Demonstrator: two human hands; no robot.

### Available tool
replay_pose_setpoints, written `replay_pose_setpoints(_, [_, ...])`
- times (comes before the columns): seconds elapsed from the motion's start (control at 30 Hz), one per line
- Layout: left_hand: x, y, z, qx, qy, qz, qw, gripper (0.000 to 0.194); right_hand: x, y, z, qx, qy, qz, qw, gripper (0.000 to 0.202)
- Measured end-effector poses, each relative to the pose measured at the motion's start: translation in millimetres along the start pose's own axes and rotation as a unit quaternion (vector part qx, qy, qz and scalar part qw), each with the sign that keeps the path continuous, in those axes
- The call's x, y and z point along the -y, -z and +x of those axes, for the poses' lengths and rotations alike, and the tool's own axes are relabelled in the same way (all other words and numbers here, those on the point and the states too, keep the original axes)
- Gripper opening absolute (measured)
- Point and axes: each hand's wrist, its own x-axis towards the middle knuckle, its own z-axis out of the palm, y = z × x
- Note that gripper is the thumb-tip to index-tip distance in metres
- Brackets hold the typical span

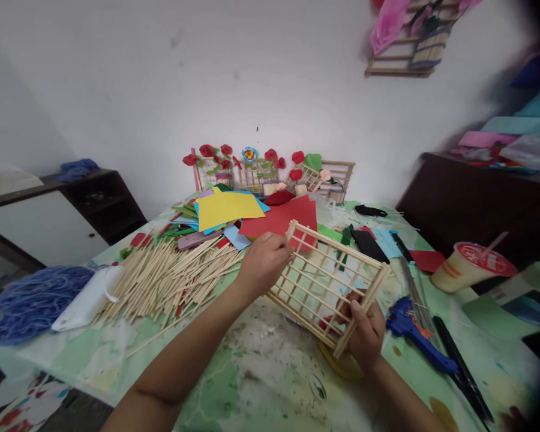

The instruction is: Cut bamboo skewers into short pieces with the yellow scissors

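A lattice of thin wooden sticks [320,277] is held tilted above the table, its crossed bars forming open squares and doubled sticks along its edges. My right hand [366,333] grips its lower right end, with the thumb on the near side and fingers showing through the gaps. At the upper left end, my left hand [264,259] is closed with its fingertips against the edge; they partly hide what they pinch. Below the lattice, a yellow ring-shaped thing [337,363], perhaps a tape roll, is partly covered by my right hand.
Left of my arm lie loose wooden sticks [162,279], a white glue-stick-like slab [89,299] and blue yarn [36,303]. Coloured paper [229,210] is piled behind. On the right are a blue glue gun [416,333], a black pen-like tool [461,366] and a lidded drink cup [470,267].
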Motion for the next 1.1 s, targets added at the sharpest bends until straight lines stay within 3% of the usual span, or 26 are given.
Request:
replay_pose_setpoints(0.13, [6.3,1.7,-0.5,0.019,-0.017,0.007,1.0,0.025,3.9,-2.5,1.3,-0.008,-0.006,0.005,1.0,0.026])
replay_pose_setpoints(0.33, [11.8,22.3,2.1,0.057,-0.094,0.015,0.994,0.022,3.1,-0.5,4.1,0.025,-0.021,0.016,0.999,0.023])
replay_pose_setpoints(0.4, [13.5,31.3,2.1,0.012,-0.069,0.01,0.998,0.021,2.1,0.2,4.9,0.03,-0.015,0.021,0.999,0.022])
replay_pose_setpoints(0.5, [22.3,42.9,1.4,-0.126,0.018,-0.024,0.992,0.022,2.2,0.9,5.7,0.028,-0.015,0.041,0.999,0.021])
replay_pose_setpoints(0.6, [38.2,44.1,1.8,-0.26,0.135,-0.131,0.947,0.028,3.5,1.1,5.1,0.036,-0.04,0.065,0.996,0.018])
replay_pose_setpoints(0.67, [45.9,37.2,2.8,-0.288,0.201,-0.26,0.899,0.032,4.2,0.1,3.4,0.055,-0.068,0.081,0.993,0.018])
replay_pose_setpoints(0.73, [46.3,26.1,3.7,-0.226,0.249,-0.398,0.854,0.031,4.2,-1.6,1.1,0.072,-0.095,0.096,0.988,0.018])
replay_pose_setpoints(0.83, [33.9,9.7,3.3,-0.039,0.308,-0.544,0.78,0.024,2.7,-4.0,-2.0,0.082,-0.103,0.091,0.987,0.019])
replay_pose_setpoints(0.9, [23.3,2.6,1.7,0.046,0.292,-0.577,0.761,0.024,0.9,-4.3,-3.3,0.087,-0.103,0.074,0.988,0.02])
replay_pose_setpoints(0.97, [16.0,-1.1,-0.4,0.08,0.256,-0.592,0.76,0.025,-1.1,-3.7,-3.9,0.095,-0.111,0.065,0.987,0.021])
replay_pose_setpoints(1.1, [13.1,-2.9,-3.2,0.067,0.222,-0.6,0.765,0.021,-5.2,-2.4,-4.8,0.106,-0.131,0.072,0.983,0.022])
